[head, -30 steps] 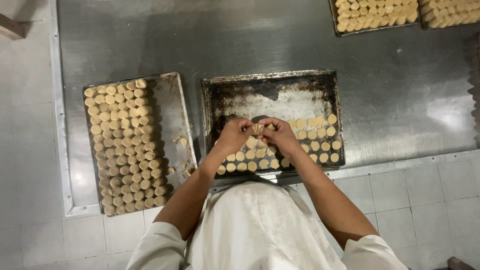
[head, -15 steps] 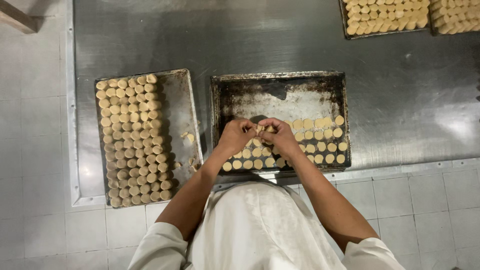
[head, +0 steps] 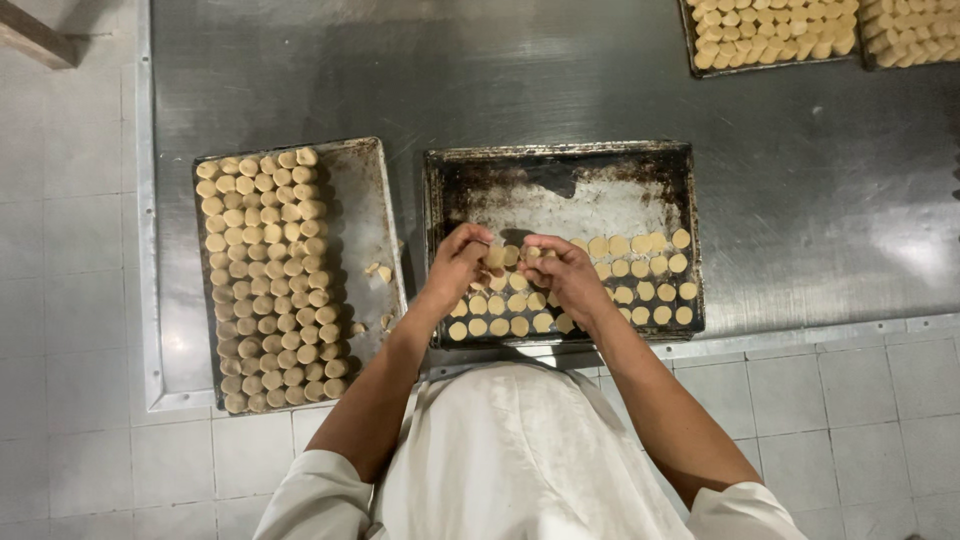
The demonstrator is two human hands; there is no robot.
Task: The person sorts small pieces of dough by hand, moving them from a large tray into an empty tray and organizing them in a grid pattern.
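There is just one camera, and it sits on the person's head. It looks almost straight down, from high above the steel table [head: 800,200]. The table fills the top of the view, toward 12 o'clock, and the person's white top [head: 520,460] is at 6 o'clock. The left hand [head: 455,265] and right hand [head: 562,275] meet near the middle, not very close to the lens. Tiled wall runs down the 9 o'clock side. No other view shares this scene

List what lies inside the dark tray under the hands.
The dark tray holds rows of pale dough rounds along its near side. The hands cover some.
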